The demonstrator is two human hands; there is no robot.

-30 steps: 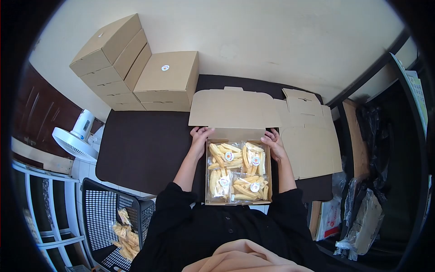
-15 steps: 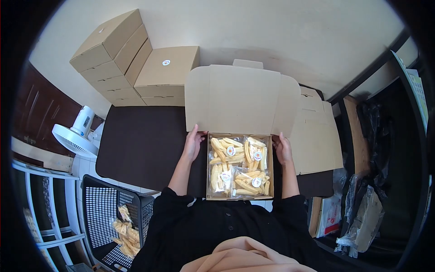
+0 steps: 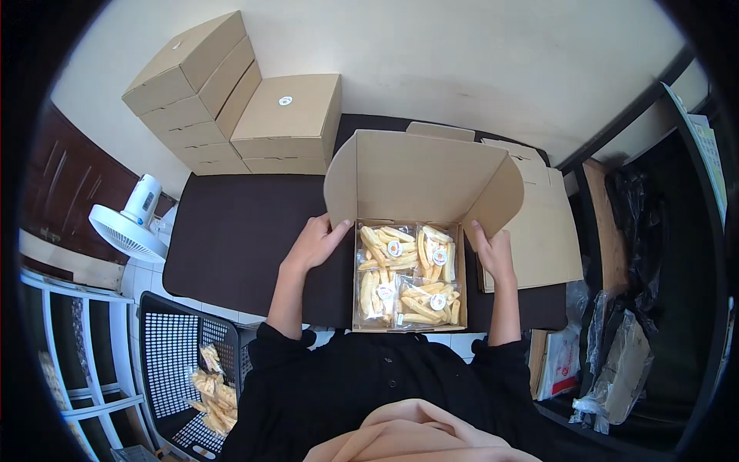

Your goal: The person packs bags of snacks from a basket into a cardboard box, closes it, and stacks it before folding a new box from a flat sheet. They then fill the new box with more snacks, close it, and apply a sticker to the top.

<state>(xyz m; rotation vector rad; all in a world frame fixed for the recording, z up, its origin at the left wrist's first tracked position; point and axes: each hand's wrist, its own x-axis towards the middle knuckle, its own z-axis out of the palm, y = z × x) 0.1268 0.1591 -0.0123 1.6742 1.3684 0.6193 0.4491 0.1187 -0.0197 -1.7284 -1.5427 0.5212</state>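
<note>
An open cardboard box (image 3: 356, 308) stands on the table's near edge, holding several clear packets of pale yellow stick snacks (image 3: 419, 300) with round stickers. Its lid (image 3: 412, 181) is raised at the back, both side flaps folded inward. At the lid's left flap, my left hand (image 3: 317, 240) is closed, thumb on the lower corner and the other fingers partly hidden. My right hand (image 3: 495, 252) pinches the lower part of the right flap, its thumb on the inner face.
Closed boxes (image 3: 173, 92) are stacked at the back left, beside a stickered box (image 3: 285, 115). Flat cardboard (image 3: 539, 231) lies right on the dark table (image 3: 239, 239). A black basket (image 3: 188, 331) with snack packets and a white fan (image 3: 131, 227) are at left.
The lid's side flaps have bent inward and the lid has tilted forward. Both hands have moved from the box's sides onto the flaps.
</note>
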